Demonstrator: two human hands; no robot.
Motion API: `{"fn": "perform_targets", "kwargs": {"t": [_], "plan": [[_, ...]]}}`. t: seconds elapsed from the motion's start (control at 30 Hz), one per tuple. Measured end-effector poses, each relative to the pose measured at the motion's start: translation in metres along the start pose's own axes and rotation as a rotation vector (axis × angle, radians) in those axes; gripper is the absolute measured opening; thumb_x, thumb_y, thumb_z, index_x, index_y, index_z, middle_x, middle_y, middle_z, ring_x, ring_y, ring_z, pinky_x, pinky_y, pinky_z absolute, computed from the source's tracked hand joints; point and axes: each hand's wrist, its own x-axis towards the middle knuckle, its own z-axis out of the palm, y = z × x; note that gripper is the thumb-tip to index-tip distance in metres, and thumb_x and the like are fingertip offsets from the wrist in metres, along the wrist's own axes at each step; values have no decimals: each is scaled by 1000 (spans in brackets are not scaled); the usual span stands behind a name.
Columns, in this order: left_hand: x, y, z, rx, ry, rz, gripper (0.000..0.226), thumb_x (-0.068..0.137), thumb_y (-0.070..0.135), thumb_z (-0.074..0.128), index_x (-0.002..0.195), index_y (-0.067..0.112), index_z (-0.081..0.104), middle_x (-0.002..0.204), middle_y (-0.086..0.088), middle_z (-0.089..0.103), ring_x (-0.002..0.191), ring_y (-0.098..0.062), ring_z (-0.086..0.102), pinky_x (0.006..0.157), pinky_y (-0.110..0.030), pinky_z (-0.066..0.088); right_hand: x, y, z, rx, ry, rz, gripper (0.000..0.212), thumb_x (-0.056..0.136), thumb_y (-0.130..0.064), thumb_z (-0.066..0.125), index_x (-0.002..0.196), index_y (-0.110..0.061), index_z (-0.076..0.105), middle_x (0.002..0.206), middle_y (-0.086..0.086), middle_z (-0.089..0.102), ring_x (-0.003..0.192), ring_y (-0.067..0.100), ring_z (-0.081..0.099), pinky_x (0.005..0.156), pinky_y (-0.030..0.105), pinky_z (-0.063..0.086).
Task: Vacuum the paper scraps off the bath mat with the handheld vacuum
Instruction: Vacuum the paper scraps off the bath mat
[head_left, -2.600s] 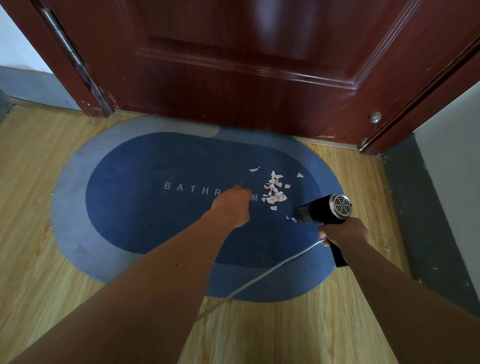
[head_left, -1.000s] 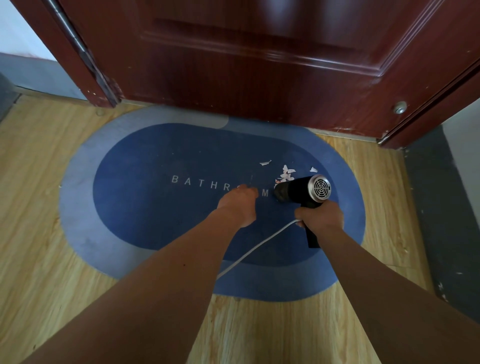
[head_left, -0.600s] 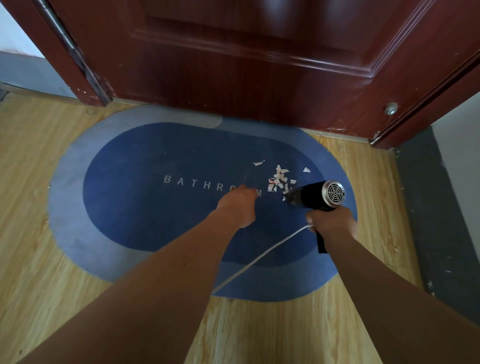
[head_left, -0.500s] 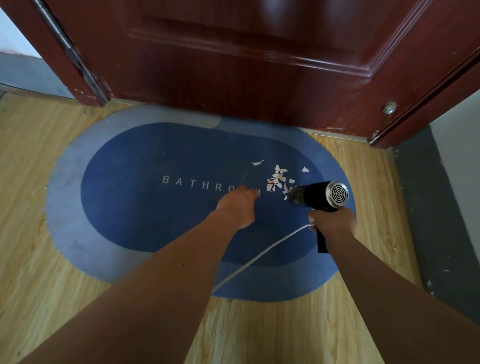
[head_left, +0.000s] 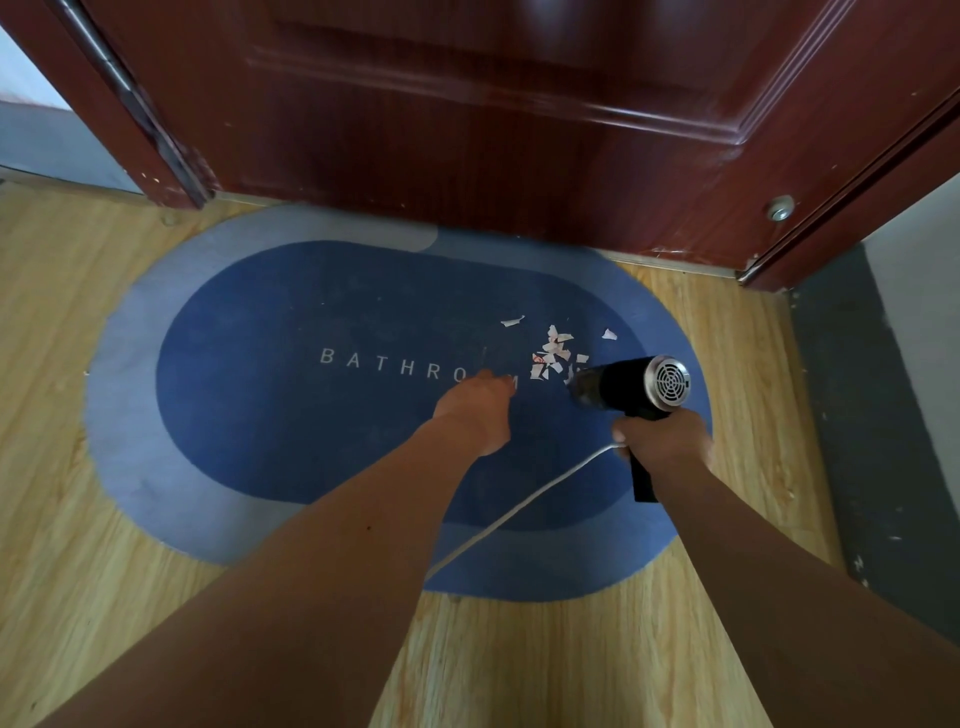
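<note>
My right hand (head_left: 662, 441) grips the black handheld vacuum (head_left: 626, 387), nozzle just right of the white paper scraps (head_left: 553, 353) on the blue oval bath mat (head_left: 260, 415). My left hand (head_left: 475, 410), fingers curled, pins the mat. I'd sweep leftward slowly, keeping low.

1 bath mat (head_left: 260, 415) lies under 2 hands: 1 left hand (head_left: 475, 413) and 1 right hand (head_left: 662, 441). 1 handheld vacuum (head_left: 631, 387) sits in the right hand, with 1 white cord (head_left: 519, 512). Beyond the left hand's fingertips lie roughly 12 paper scraps (head_left: 553, 351); the exact count is unclear.
</note>
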Motion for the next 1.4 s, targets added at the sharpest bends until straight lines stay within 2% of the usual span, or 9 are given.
{"fn": "perform_targets", "kwargs": {"t": [0.13,0.27,0.37,0.47,0.6,0.83,0.97,1.23,1.4], "plan": [[-1,1,0,-3,5,3,52,85,0,52,136,12,45,138,-10,44,125,-27,47,102,-37,44,-2,-4,-1,-75,-74,-29,20,66,-11,67,85,-4,68,53,2,65,56,16,59,56,24,46],[-3,2,-2,-1,10,7,52,86,0,51,136,12,44,138,-10,43,124,-28,48,100,-37,45,-2,-2,3,-37,7,-3,20,65,-14,68,84,-7,69,71,9,71,64,22,65,53,22,45],[-3,1,-3,-4,11,4,53,86,-1,50,137,13,43,138,-10,43,124,-28,48,100,-38,45,1,4,-2,43,55,56,23,66,-17,69,87,-9,70,73,9,72,73,26,71,66,31,56],[-2,-1,-4,-5,9,-2,54,86,-1,50,138,14,43,138,-10,43,124,-29,47,101,-39,45,6,9,-8,53,70,85,22,66,-18,70,85,-7,70,59,6,71,74,26,71,77,39,59],[-1,0,-2,-10,8,-2,54,86,0,52,138,13,43,139,-9,42,125,-28,47,101,-38,44,6,8,-7,83,48,73,20,68,-15,72,86,-7,69,60,4,69,73,23,70,73,34,55],[4,2,0,-15,4,-5,55,86,2,53,139,16,42,139,-9,41,125,-29,46,101,-39,44,10,1,-3,84,-30,40,23,66,-9,74,88,-4,71,58,6,69,59,18,68,77,37,59],[6,2,2,-17,4,0,53,86,2,52,137,14,43,139,-10,41,125,-28,46,101,-39,44,10,-5,2,102,-32,16,13,66,-10,75,76,-9,66,49,2,66,71,23,72,82,44,59],[9,0,2,-43,9,-4,56,86,0,51,139,15,42,140,-8,40,126,-27,44,100,-37,45,2,-17,11,104,-98,-2,17,72,-9,72,88,-3,69,51,2,65,46,11,62,69,30,57],[9,-5,2,-58,25,-9,56,87,2,53,139,16,42,138,-9,40,126,-26,44,100,-36,45,1,-23,21,95,-132,-41,19,68,-9,72,86,-3,69,41,-1,61,49,15,65,75,37,61]]}}
